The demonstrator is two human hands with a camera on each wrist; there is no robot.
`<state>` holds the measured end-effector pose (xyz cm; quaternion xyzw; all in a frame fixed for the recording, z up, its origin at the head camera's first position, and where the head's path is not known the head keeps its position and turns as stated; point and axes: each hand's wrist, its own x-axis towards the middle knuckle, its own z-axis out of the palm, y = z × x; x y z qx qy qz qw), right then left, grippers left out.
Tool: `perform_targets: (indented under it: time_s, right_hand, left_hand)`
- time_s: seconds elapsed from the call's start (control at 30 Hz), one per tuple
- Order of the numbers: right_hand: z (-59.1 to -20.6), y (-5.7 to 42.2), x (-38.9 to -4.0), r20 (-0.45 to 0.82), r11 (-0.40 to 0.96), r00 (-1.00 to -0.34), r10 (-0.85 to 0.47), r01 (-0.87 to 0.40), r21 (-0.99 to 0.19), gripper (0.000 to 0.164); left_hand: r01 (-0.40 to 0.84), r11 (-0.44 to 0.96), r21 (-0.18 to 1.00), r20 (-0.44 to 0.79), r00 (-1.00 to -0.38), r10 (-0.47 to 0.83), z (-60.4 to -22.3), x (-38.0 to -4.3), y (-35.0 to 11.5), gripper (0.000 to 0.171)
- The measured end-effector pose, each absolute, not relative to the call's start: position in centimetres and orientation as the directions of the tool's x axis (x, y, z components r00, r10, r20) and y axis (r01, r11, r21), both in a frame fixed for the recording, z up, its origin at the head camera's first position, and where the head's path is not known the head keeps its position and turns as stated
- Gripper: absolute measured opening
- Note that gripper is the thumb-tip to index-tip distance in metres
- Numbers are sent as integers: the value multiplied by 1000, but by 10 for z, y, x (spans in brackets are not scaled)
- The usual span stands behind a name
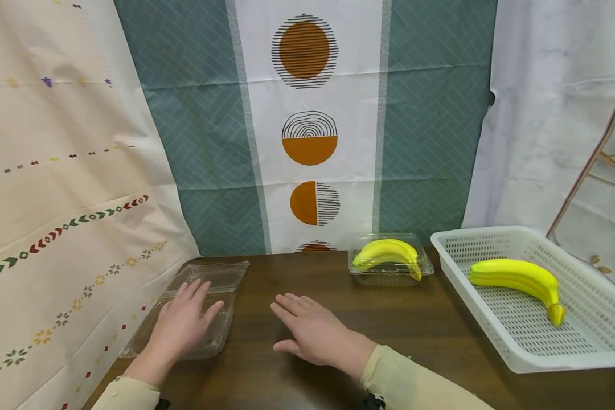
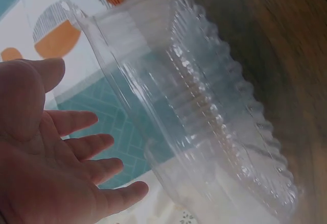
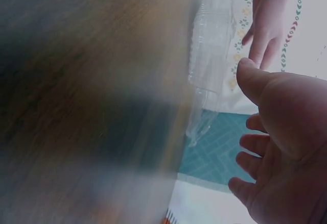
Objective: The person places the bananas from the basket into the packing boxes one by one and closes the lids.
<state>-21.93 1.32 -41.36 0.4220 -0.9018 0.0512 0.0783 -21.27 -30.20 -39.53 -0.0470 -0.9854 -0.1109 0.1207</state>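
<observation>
My left hand [image 1: 183,320], fingers spread and relaxed, hovers over an opened clear plastic clamshell container [image 1: 220,324] at the left of the table. In the left wrist view the hand [image 2: 66,147] is apart from the ribbed wall of that container [image 2: 214,117], with nothing in the palm. My right hand [image 1: 315,336] is over the middle of the table, fingers extended and holding nothing. From the right wrist view, the right hand [image 3: 286,142] is above the wood, with the container [image 3: 209,50] beyond it.
At the back stands a second clear container [image 1: 356,279] with a yellow banana bunch [image 1: 386,250] in it. A white perforated basket [image 1: 517,364] on the right holds another banana bunch [image 1: 517,276]. Patterned cloths [image 1: 205,142] hang behind and beside the brown table [image 1: 282,273].
</observation>
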Motion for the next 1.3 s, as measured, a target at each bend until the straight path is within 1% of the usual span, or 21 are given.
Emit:
perform_targets:
  time_s: [0.3, 0.87, 1.03, 1.3]
  right_hand:
    - [-414, -1, -217, 201, 600, -589, -783, -800, -8, 77]
    - [-410, -23, -216, 167, 565, -562, -810, -824, -33, 79]
    - [-410, -29, -216, 154, 553, -552, -819, -832, -45, 79]
    - [-413, -38, -214, 144, 548, -548, -824, -835, -43, 79]
  left_hand:
    - [92, 977, 191, 256, -966, 41, -398, -209, -321, 70]
    - [56, 978, 203, 261, -965, 1, -402, -206, -360, 72]
    - [29, 975, 221, 235, -972, -24, -404, -206, -371, 75]
    - [40, 971, 234, 226, -974, -14, -407, -205, -387, 75]
